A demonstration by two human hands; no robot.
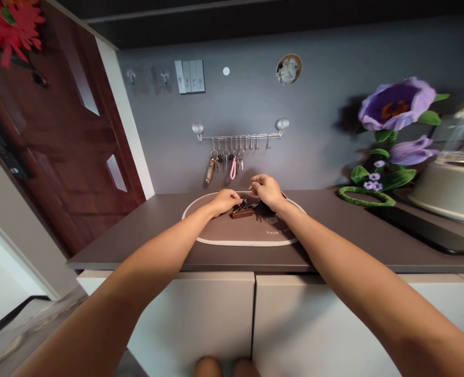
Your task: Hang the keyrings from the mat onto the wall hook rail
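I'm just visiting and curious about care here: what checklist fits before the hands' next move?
1. Left hand at the keys by the brown bar: ok.
2. Left grip firm: cannot tell, too small.
3. Right hand holding something: cannot tell.
4. Mat flat on the counter: ok.
5. Hanging keys on the rail, apart from both hands: ok.
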